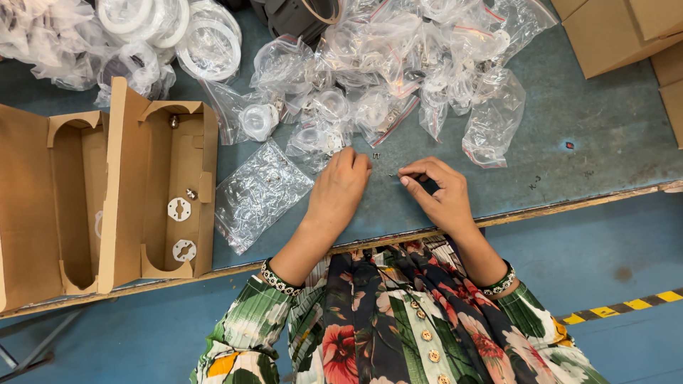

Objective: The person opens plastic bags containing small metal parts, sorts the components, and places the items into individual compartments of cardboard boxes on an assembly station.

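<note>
Nearest the viewer, two forearms in floral sleeves with beaded cuffs reach over the edge of a blue-grey table (583,135). The left hand (340,188) lies palm down, fingers held together and curled slightly, their tips just beside a few small screws (376,156) that lie loose on the table. The right hand (435,190) is curled, thumb and forefinger brought close at the tip near a tiny dark piece (391,175) on the table; whether it actually pinches that piece cannot be told. Left of the left hand lies a flat clear bag (260,193) of small metal parts. Further left stand open cardboard inserts (128,192) with rounded cut-outs, holding two white round discs (179,209) and a few small metal fittings. Beyond the hands, a heap of clear plastic bags (398,71) with white ring-shaped parts covers the middle of the table. At the far left lie more bagged white rings (206,43); at the far right, brown cardboard boxes (619,35).
</note>
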